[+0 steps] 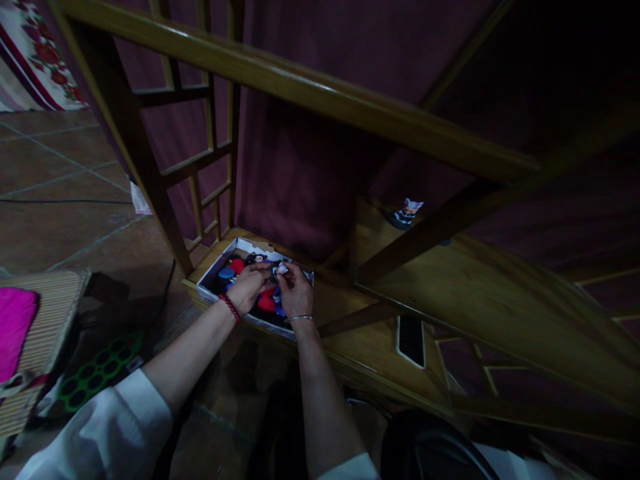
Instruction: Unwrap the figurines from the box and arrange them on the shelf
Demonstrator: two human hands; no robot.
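Head camera view, dim room: a person in white sleeves leans over a low wooden shelf (380, 347), both hands working above a shallow white box (220, 267) packed with small red, blue and dark toys (266, 303). Left hand (249, 285), a red bead bracelet (230, 308) at the wrist, and right hand (296, 292), wearing a thin metal bangle (300, 318), meet fingertip to fingertip, both pinching one small figurine (279, 269) held just above the box, apparently so that it can be handled with both sets of fingers; its details are too small to make out. The box sits at the shelf's near corner, beside a lattice side frame (200, 167). A smartphone (411, 340) lies face up farther along the shelf, and a small cat-eared figurine (407, 212) stands on the board behind. A woven stool with a pink cushion (17, 327) sits on the tiled floor at left.
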